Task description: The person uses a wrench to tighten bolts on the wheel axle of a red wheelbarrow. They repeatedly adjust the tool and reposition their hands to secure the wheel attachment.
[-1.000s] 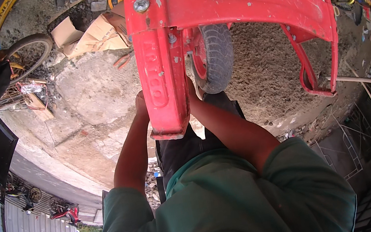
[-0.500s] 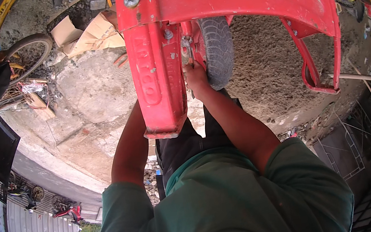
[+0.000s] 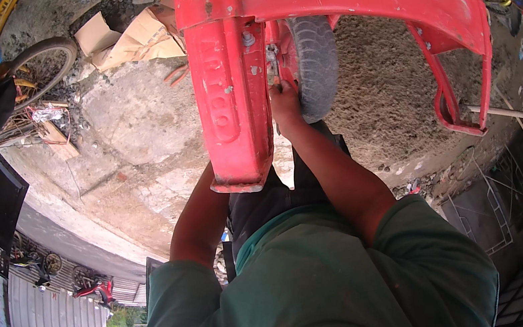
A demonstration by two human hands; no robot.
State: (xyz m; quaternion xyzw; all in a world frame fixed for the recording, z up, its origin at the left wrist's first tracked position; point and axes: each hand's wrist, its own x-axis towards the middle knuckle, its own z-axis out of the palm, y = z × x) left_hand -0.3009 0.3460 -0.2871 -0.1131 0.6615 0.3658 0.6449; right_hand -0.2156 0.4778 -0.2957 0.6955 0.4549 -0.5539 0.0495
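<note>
A red metal machine frame (image 3: 245, 98) with chipped paint hangs down over my lap, a bolt near its top. Beside this leg, on the right, stands a black rubber-tyred wheel (image 3: 317, 67). My right hand (image 3: 286, 101) is in the narrow gap between leg and wheel, closed around the handle of a slim metal hand tool (image 3: 272, 60). Whether it is a wrench or pliers is unclear. The tool points up toward the hub side of the wheel. My left forearm (image 3: 200, 213) passes behind the red leg, which hides my left hand entirely.
Torn cardboard (image 3: 135, 41) lies on the rough concrete at the far left, near red-handled pliers (image 3: 177, 75). A bicycle wheel (image 3: 47, 67) and wood scraps (image 3: 59, 141) are farther left. A bent red tube support (image 3: 460, 113) stands at right, with a long-handled tool (image 3: 517, 111) beyond.
The view has shifted slightly, so the red frame and wheel appear a little farther right. My right hand keeps its hold on the tool between leg and wheel.
</note>
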